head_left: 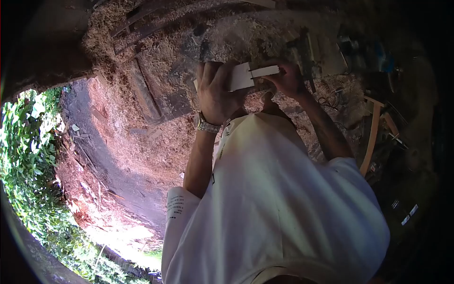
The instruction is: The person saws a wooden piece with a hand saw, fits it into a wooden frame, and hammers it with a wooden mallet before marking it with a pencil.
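Shirt: white, nearest. Board: pale, between both hands; left hand fingers grasping wide part, right hand fingers grasping narrow end. Ground: shavings-strewn, more open leftward, toward foliage.

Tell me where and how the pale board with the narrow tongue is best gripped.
Best, I'd say, by its wide body, from the left hand's side, fingers over one long edge, thumb under the other. The pale board offers more surface there; its tongue is much narrower, with the right hand at its tip.
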`<state>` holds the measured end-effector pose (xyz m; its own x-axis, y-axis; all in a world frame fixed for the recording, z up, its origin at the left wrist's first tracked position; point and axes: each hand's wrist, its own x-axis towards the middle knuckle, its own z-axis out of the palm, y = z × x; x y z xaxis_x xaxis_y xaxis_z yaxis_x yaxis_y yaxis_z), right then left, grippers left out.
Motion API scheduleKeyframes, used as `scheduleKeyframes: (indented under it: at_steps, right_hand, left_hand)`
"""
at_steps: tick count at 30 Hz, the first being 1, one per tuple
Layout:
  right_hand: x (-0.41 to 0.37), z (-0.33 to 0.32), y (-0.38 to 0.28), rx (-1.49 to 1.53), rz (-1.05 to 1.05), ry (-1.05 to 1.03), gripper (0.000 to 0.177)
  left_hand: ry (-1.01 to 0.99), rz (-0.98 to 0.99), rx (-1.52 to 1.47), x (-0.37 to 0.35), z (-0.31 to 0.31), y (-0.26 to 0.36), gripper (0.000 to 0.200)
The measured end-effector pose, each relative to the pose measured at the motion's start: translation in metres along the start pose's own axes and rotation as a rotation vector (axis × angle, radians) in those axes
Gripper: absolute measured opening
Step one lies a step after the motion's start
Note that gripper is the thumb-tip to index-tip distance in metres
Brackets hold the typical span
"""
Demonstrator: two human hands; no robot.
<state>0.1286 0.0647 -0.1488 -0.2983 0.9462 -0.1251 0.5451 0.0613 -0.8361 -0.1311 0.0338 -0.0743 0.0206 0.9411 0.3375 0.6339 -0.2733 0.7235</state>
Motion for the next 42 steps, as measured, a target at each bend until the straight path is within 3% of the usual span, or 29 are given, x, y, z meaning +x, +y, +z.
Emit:
scheduleKeyframes:
  at_steps: [3,7,8,10,14,16,19,22,25,28,30,33,37,42]
  right_hand:
    - [-0.011,-0.034,-0.056,0.226,-0.122,0.026,0.029]
    - [-0.011,-0.057,-0.082,0.431,-0.216,0.005,0.033]
    - [-0.013,-0.061,-0.079,0.344,-0.251,0.009,0.033]
    - [-0.009,-0.069,-0.065,0.169,-0.318,0.010,0.033]
    - [-0.007,-0.034,0.022,0.083,-0.258,-0.022,0.036]
    - [-0.008,-0.020,0.049,-0.076,-0.235,0.013,0.036]
    - [-0.002,0.021,0.153,-0.030,-0.252,0.039,0.033]
    - [0.000,0.035,0.200,-0.120,-0.276,0.065,0.030]
    - [0.004,0.025,0.187,-0.392,-0.041,-0.200,0.031]
    - [0.005,0.018,0.146,-0.002,-0.283,-0.062,0.033]
    - [0.002,0.014,0.099,0.245,-0.314,-0.017,0.034]
    - [0.006,-0.023,0.045,0.363,-0.450,-0.002,0.036]
    - [0.005,-0.002,0.097,0.325,-0.466,0.057,0.033]
    - [0.006,0.010,0.199,0.012,-0.192,-0.201,0.036]
  left_hand:
    - [0.003,0.009,0.042,0.000,0.008,0.015,0.063]
    - [0.007,0.058,0.056,0.007,0.022,0.034,0.061]
    - [-0.001,0.064,0.061,0.009,0.024,0.039,0.061]
    - [-0.052,0.085,0.067,0.011,0.024,0.043,0.060]
    - [-0.128,0.147,0.101,0.017,0.028,0.048,0.057]
    - [-0.197,0.132,0.147,0.019,0.027,0.052,0.057]
    - [-0.279,0.064,0.210,0.022,0.024,0.057,0.057]
    - [-0.328,-0.008,0.243,0.025,0.020,0.061,0.059]
    - [-0.366,-0.071,0.291,0.027,0.022,0.058,0.063]
    - [-0.384,-0.119,0.291,0.035,0.028,0.061,0.063]
    - [-0.417,-0.104,0.306,0.041,0.034,0.067,0.065]
    - [-0.462,-0.103,0.355,0.049,0.043,0.078,0.070]
    - [-0.502,-0.103,0.394,0.055,0.052,0.088,0.075]
    - [-0.490,-0.120,0.394,0.055,0.060,0.096,0.074]
